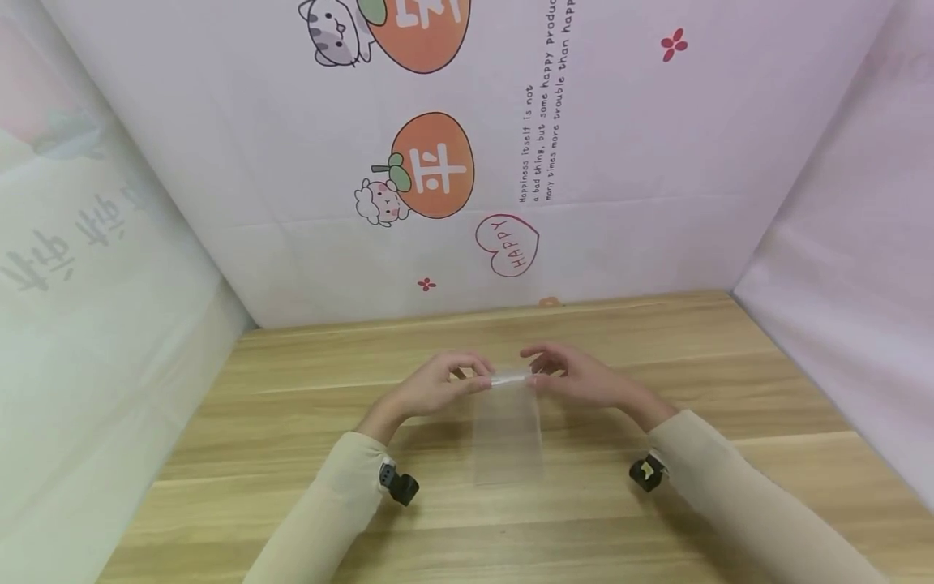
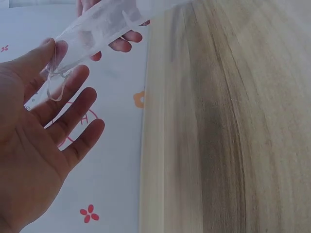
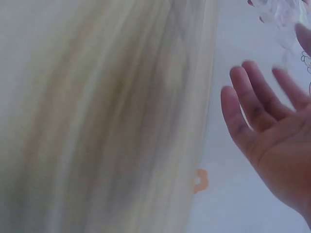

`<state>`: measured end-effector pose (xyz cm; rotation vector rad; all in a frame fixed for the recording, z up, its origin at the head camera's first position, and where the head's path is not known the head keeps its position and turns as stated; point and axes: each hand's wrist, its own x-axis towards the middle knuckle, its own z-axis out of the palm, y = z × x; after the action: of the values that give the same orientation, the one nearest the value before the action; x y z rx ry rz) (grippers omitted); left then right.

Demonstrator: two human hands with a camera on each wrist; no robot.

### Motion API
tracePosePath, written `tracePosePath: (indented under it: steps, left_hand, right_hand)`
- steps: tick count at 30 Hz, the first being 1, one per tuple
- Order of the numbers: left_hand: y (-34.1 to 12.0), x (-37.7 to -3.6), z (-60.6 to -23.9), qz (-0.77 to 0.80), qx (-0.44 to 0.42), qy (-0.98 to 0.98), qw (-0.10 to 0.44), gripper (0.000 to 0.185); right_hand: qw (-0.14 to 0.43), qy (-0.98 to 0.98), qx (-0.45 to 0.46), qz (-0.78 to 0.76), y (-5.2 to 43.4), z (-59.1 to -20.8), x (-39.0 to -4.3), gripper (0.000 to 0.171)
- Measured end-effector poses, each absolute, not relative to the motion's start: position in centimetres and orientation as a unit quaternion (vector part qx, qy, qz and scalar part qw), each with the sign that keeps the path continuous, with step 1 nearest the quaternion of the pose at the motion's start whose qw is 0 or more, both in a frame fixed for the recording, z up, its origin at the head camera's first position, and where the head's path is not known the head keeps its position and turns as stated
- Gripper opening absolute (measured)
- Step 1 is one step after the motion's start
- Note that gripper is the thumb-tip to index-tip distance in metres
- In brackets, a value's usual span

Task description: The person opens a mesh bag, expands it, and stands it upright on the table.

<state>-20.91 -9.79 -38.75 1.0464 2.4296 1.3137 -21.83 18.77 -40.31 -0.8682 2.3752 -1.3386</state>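
Sleeves (image 1: 321, 507), clear bag (image 1: 508, 434), "HAPPY" heart (image 1: 508, 246)

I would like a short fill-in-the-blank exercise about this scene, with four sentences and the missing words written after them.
1. In the head view, the clear bag has the right hand at one end of its top edge and the ____ hand at the other.
2. The table shows a ____ grain.
3. The word inside the printed heart is ____.
4. The small device at the left cuff is coloured ____.

Missing words: left; wood; HAPPY; black.
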Motion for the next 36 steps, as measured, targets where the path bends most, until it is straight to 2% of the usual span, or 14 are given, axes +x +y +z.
tracePosePath:
  steps: [5, 9, 14, 16, 24, 36]
  left_hand:
    - [-9.9, -20.8, -38.7, 0.451, 0.336, 0.822, 0.086, 0.014]
    - [-9.9, -20.7, -39.0, 0.461, 0.309, 0.828, 0.081, 0.011]
    - [-9.8, -20.9, -40.0, 0.506, 0.237, 0.826, 0.069, 0.035]
    - [-9.8, -20.9, -40.4, 0.532, 0.203, 0.819, 0.071, 0.038]
    - [-9.9, -20.9, -41.1, 0.586, 0.119, 0.8, 0.039, 0.014]
    - [-10.0, -20.7, -40.2, 0.568, 0.122, 0.814, 0.027, 0.012]
  right_hand:
    - [0.164, 0.801, -0.218, -0.533, 18.4, -40.8, -21.3, 0.044]
    - [0.156, 0.793, -0.178, -0.562, 17.7, -41.0, -20.8, 0.038]
    - [0.124, 0.77, -0.166, -0.603, 16.7, -41.0, -20.6, 0.029]
    - [0.112, 0.763, -0.166, -0.615, 16.4, -41.1, -20.6, 0.026]
    - [0.071, 0.758, -0.149, -0.631, 16.0, -41.2, -20.6, 0.024]
    - [0.047, 0.786, -0.152, -0.597, 16.4, -41.1, -20.8, 0.017]
